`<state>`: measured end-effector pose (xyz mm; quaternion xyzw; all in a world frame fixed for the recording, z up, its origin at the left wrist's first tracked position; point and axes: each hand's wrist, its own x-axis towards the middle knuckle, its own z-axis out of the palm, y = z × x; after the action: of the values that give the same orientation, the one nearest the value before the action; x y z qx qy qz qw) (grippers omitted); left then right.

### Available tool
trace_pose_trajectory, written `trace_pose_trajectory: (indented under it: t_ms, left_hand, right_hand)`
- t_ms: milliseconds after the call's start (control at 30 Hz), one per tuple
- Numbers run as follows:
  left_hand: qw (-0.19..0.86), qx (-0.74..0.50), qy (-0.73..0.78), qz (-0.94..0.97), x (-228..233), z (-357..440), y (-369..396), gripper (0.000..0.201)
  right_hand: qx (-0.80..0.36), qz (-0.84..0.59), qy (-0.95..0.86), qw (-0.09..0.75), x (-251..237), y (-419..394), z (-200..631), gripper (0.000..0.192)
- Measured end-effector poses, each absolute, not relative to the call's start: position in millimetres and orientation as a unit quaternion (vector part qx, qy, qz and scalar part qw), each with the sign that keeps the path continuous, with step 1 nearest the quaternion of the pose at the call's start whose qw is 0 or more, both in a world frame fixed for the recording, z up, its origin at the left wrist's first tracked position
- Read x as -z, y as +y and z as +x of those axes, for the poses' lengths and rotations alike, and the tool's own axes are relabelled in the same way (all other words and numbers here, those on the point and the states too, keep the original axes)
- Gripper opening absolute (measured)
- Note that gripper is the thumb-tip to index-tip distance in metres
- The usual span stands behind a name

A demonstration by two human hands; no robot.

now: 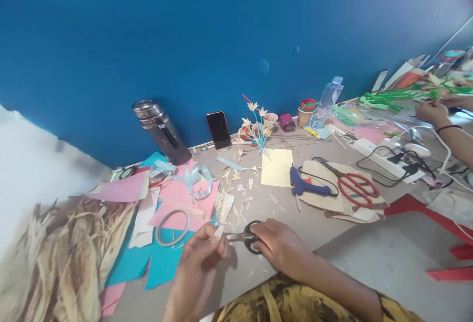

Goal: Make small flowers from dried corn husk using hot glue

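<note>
Pinched in my left hand (202, 258) is a small pale piece (219, 232), probably a bit of dried husk. My right hand (283, 247) grips black-handled scissors (253, 237), fingers at the loops. The blades point left and reach close to the pale piece; whether they touch it I cannot tell. Pale scraps (236, 209) lie scattered on the table just beyond both hands. To the left of my left hand, a roll of tape (173, 227) rests on pink and blue paper.
Dried corn husks (74, 258) are heaped at left. A dark flask (162, 132), phone (219, 130) and husk flowers (254, 127) stand by the blue wall. Rightward lie a blue glue gun (308, 185), red-handled scissors (356, 189) and a power strip (388, 159). Another person's hands (434, 113) work at far right.
</note>
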<state>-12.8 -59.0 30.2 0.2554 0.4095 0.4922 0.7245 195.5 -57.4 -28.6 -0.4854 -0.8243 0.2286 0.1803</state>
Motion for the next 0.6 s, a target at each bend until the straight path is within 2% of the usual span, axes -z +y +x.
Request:
trace_pose_trajectory:
  t_ms: [100, 167, 300, 400, 600]
  left_hand:
    - [0.753, -0.47, 0.387, 0.248, -36, -7, -45, 0.026]
    - [0.758, -0.46, 0.383, 0.258, -38, -4, -38, 0.023]
    - [0.741, -0.426, 0.405, 0.324, -40, 6, -27, 0.021]
    - [0.724, -0.415, 0.42, 0.356, -38, 15, -23, 0.02]
    - [0.701, -0.398, 0.435, 0.403, -35, 24, -19, 0.021]
  right_hand:
    - [-0.224, -0.462, -0.83, 0.217, 34, -58, 200, 0.014]
    - [-0.237, -0.434, -0.826, 0.272, 34, -58, 204, 0.017]
    - [-0.368, -0.44, -0.717, 0.396, 14, -47, 210, 0.02]
    - [-0.476, -0.482, -0.596, 0.431, -9, -35, 216, 0.021]
    - [-0.601, -0.387, -0.541, 0.444, -28, -22, 215, 0.032]
